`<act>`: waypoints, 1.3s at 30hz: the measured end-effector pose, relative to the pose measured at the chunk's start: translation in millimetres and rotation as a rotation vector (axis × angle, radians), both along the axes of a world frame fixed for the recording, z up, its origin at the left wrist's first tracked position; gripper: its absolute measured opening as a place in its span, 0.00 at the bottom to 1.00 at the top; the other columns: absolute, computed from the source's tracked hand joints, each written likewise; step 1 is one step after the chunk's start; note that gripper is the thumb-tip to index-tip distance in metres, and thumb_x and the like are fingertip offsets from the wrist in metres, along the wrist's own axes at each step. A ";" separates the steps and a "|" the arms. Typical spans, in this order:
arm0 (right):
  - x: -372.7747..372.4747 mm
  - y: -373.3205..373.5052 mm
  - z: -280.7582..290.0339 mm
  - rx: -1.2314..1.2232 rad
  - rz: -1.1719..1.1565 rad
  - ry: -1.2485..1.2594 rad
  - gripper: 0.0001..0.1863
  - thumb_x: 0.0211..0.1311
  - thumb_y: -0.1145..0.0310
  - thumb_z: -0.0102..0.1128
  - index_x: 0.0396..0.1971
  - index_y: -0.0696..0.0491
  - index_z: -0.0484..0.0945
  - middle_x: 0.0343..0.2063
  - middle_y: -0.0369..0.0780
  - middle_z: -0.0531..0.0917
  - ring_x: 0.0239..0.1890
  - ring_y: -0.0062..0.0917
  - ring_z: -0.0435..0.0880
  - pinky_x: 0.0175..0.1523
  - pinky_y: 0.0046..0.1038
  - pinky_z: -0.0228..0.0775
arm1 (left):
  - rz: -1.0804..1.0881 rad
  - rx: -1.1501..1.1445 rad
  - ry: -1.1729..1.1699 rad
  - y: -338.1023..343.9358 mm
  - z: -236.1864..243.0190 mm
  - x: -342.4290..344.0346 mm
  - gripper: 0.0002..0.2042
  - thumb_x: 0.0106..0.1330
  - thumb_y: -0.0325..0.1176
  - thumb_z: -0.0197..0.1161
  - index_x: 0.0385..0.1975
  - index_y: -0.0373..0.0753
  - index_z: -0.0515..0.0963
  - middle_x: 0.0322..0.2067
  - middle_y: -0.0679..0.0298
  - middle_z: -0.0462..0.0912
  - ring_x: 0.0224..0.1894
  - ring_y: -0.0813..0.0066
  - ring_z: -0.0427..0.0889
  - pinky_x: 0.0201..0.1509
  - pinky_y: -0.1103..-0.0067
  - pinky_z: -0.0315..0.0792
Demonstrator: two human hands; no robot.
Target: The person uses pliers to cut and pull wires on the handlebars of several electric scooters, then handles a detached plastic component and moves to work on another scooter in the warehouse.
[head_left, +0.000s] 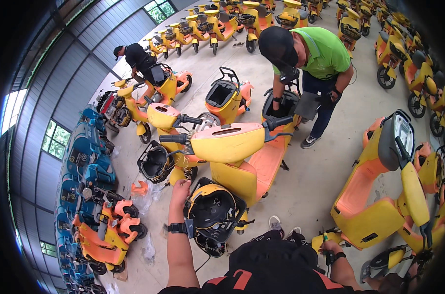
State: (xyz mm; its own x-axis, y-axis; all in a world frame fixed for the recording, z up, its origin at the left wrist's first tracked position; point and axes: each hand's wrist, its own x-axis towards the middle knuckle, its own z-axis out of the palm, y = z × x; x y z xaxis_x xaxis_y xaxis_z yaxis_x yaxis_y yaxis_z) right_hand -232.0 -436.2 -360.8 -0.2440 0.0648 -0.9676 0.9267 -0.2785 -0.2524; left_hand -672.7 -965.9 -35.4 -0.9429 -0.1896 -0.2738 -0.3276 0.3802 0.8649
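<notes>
The yellow and orange electric scooter (227, 144) stands in front of me, its handlebar toward me. On its front is a black basket (242, 208) with an upturned yellow and black helmet (213, 205) in it. My left hand (181, 190) is raised beside the basket's far left edge, fingers curled together; what they hold, if anything, is too small to make out. Low at my right side, my right hand (330, 245) is closed on a slim tool with a green part (325, 236), its kind unclear. A dark cable hangs under the basket.
A co-worker in a green shirt (325, 51) bends over the scooter's rear; another in black (138, 61) works far left. More scooters (374, 206) stand right and behind. An orange and yellow one (105, 235) and blue vehicles (87, 147) are left; plastic scraps (149, 250) lie on the floor.
</notes>
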 end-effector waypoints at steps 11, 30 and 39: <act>-210.4 12.1 154.8 -0.280 -0.015 0.488 0.30 0.50 0.78 0.51 0.59 0.59 0.68 0.51 0.43 0.79 0.54 0.33 0.80 0.55 0.33 0.74 | -0.174 -0.590 0.662 138.8 -35.4 17.1 0.10 0.61 0.27 0.58 0.41 0.33 0.76 0.39 0.49 0.76 0.45 0.50 0.75 0.53 0.63 0.69; -422.0 138.4 254.9 -0.520 0.148 0.858 0.40 0.46 0.75 0.48 0.67 0.58 0.60 0.61 0.43 0.72 0.63 0.34 0.74 0.59 0.29 0.68 | -0.321 -0.450 0.548 370.3 -186.0 -73.0 0.18 0.63 0.37 0.61 0.46 0.28 0.74 0.38 0.43 0.79 0.42 0.44 0.79 0.45 0.59 0.73; -571.0 191.9 254.0 -0.724 0.371 0.787 0.43 0.38 0.77 0.51 0.65 0.57 0.62 0.57 0.42 0.72 0.60 0.33 0.74 0.63 0.34 0.65 | 0.006 -0.404 0.428 420.5 -197.0 -69.8 0.17 0.61 0.35 0.65 0.45 0.33 0.72 0.33 0.58 0.73 0.38 0.62 0.72 0.44 0.65 0.69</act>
State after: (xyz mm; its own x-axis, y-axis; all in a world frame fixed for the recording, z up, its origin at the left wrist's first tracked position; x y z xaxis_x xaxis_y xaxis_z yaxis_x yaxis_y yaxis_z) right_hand -803.0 -244.3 -106.8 -0.6891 -0.6516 -0.3172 0.6374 -0.3366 -0.6932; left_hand -742.5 -545.4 -232.4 -0.9524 -0.2050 0.2255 0.0155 0.7064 0.7077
